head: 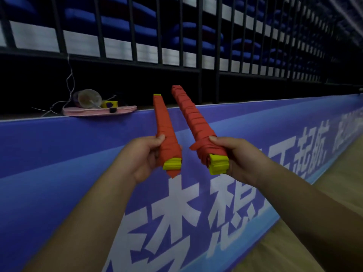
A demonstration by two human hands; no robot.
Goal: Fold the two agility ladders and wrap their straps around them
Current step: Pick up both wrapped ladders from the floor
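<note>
Upper left of frame: a flat pink case or pad (94,111) lies on the ledge behind the barrier, with a clear round container (89,98) on it; contents cannot be made out, too dim and blurred. Beside the container sits a small yellow-and-black object (110,104), and a thin wire (69,83) trails down to that spot. Centre of frame: two folded ladders held up in the air in front of the barrier, side by side and apart, far ends tilted up and away. Left ladder bundle (164,122): wound in orange strap, yellow rung ends showing at both ends, a short strap tip poking out below the near end. Left hand (144,156) clasps it near that end, thumb on top. Right ladder bundle (189,114): wound more lumpily, a strap tail sticking out sideways by the thumb. Right hand (238,160) clasps its near end just above the yellow stack. Barrier: blue banner (59,154) with large white characters, running across the frame. Wooden floor (294,242) at lower right. Above, a black railing (200,55) with rows of blue seats (117,22) behind it. Room is dim.
</note>
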